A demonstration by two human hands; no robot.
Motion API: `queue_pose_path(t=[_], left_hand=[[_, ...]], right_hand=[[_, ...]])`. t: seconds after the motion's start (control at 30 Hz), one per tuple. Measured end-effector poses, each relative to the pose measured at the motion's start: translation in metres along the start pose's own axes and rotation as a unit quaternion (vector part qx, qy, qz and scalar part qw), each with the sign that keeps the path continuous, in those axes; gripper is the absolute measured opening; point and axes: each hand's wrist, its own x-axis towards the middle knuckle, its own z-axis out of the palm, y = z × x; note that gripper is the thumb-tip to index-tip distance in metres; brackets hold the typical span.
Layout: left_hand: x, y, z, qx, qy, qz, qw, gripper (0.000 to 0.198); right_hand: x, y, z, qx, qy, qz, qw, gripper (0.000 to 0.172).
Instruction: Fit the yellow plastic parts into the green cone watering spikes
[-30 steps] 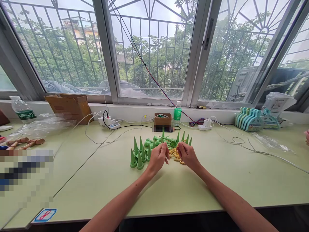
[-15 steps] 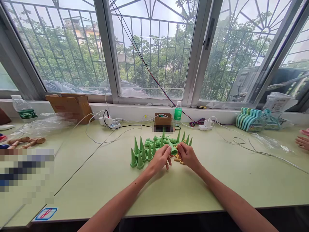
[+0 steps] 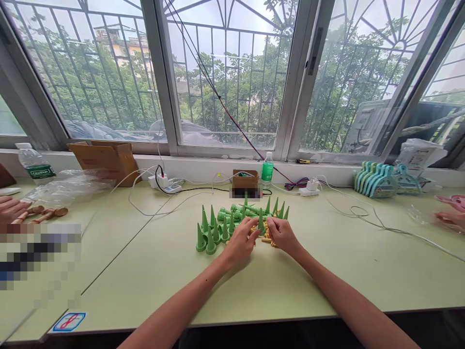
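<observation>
My left hand (image 3: pixel 240 240) grips a green plastic spike (image 3: pixel 260 225) near its wide base, with the tip pointing up. Close on its right, my right hand (image 3: pixel 284 235) has thumb and fingers pinched together; whatever is between them is too small to make out. Left of my hands stand several matching green spikes (image 3: pixel 211 243) on their round bases. Behind them lie green ribbed tube pieces (image 3: pixel 225 213), and a few more spikes (image 3: pixel 276 205) point up beyond my right hand. Small yellow pegs (image 3: pixel 268 240) are scattered beneath my fingers, partly hidden.
At the back are a small cardboard box (image 3: pixel 245 180), a green-labelled bottle (image 3: pixel 267 169), and white cables (image 3: pixel 181 199). Teal hangers (image 3: pixel 378 182) stand at the right. Other people's hands (image 3: pixel 452 219) show at both edges. Wooden pieces (image 3: pixel 51 213) and a larger carton (image 3: pixel 105 160) occupy the left.
The spike in my left hand has turned from tilted, with its hollow base facing me, to upright and lower. People's hands have moved farther into view at both edges.
</observation>
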Motion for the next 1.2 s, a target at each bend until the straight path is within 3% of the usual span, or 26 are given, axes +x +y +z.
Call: queue_pose_path(t=[0.2,0.33,0.47,0.6,0.77,1.2], left_hand=[[0.0014,-0.0004,0.0024,0.023,0.063,0.003,0.998,0.025],[0.0040,0.0033,0.0005,-0.004,0.105,-0.055,0.993,0.028],[0.0064,0.0058,-0.0018,-0.079,0.046,-0.137,0.986,0.048],[0.0074,0.0038,-0.0005,-0.172,-0.017,-0.169,0.970,0.055],[0.0065,0.0020,-0.0004,-0.178,-0.023,-0.157,0.971,0.051],[0.0038,0.0037,-0.0044,-0.042,0.002,-0.046,0.998,0.025]], right_hand=[[0.0017,-0.0006,0.0021,-0.007,0.024,-0.004,1.000,0.052],[0.0007,-0.0009,0.0014,0.037,0.029,0.019,0.999,0.049],[-0.0011,-0.0026,0.0002,0.072,0.020,0.014,0.997,0.046],[-0.0020,-0.0053,-0.0001,0.077,-0.007,0.017,0.997,0.046],[-0.0026,-0.0076,-0.0002,0.074,-0.025,0.019,0.997,0.047],[-0.0028,-0.0058,-0.0004,0.068,-0.020,0.032,0.997,0.055]])
